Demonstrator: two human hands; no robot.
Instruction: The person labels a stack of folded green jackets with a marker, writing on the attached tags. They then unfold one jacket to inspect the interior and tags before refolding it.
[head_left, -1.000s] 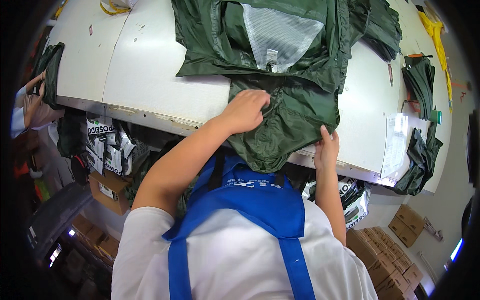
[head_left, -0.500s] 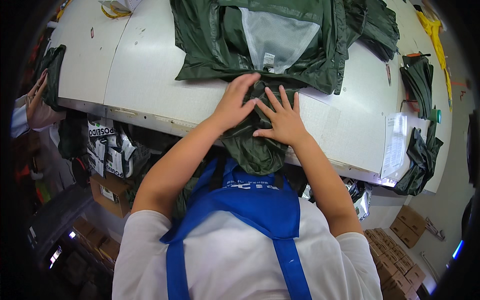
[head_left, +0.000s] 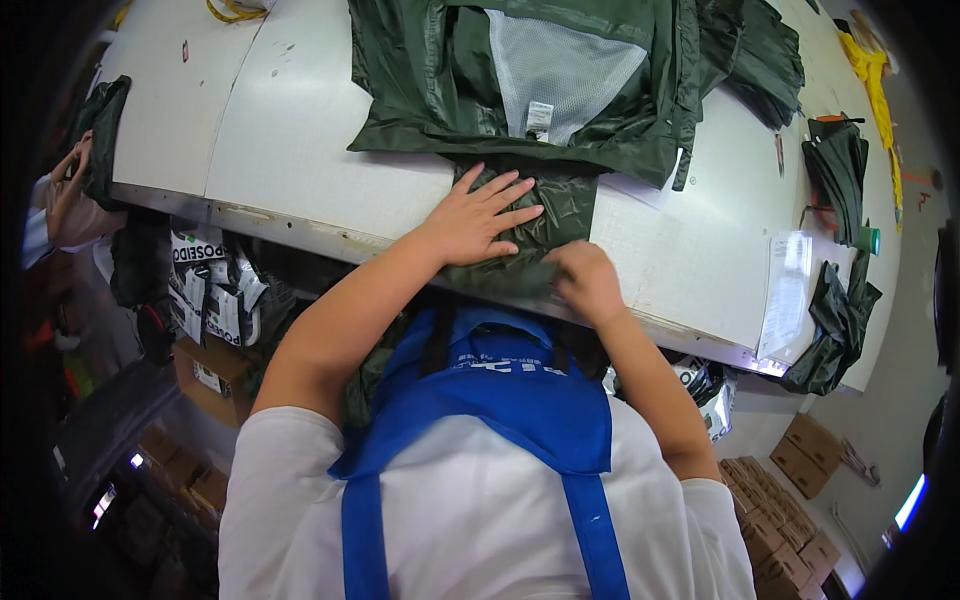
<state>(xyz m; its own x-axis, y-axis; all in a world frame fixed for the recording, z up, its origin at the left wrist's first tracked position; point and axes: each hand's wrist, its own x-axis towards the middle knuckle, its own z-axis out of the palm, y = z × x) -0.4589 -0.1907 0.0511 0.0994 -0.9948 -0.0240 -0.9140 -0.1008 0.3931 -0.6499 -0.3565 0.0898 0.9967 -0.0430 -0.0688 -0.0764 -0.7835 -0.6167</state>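
A dark green waterproof jacket (head_left: 415, 90) lies spread on the white table, with a triangle of white mesh (head_left: 565, 60) and a small white label (head_left: 540, 115) in its middle. From its near hem a narrower flap of the same green fabric (head_left: 565, 205), perhaps a hood, reaches to the table's front edge. My left hand (head_left: 468, 225) rests flat on this flap with its fingers spread. At the flap's near right corner my right hand (head_left: 588, 282) is closed, its fingertips pinching the green fabric, which is blurred there.
More folded green fabric (head_left: 765, 65) lies at the far right. Along the right side are a green stack (head_left: 838, 175), a printed sheet (head_left: 785, 295), and a crumpled green piece (head_left: 835, 335). Another person's hands (head_left: 75, 165) hold green fabric at the left. A cardboard box (head_left: 210, 380) stands below the table.
The flap's near end, which hung over the table edge, is now drawn up and flatter. My right hand has moved down from lying spread to pinching its corner; my left hand has flattened out.
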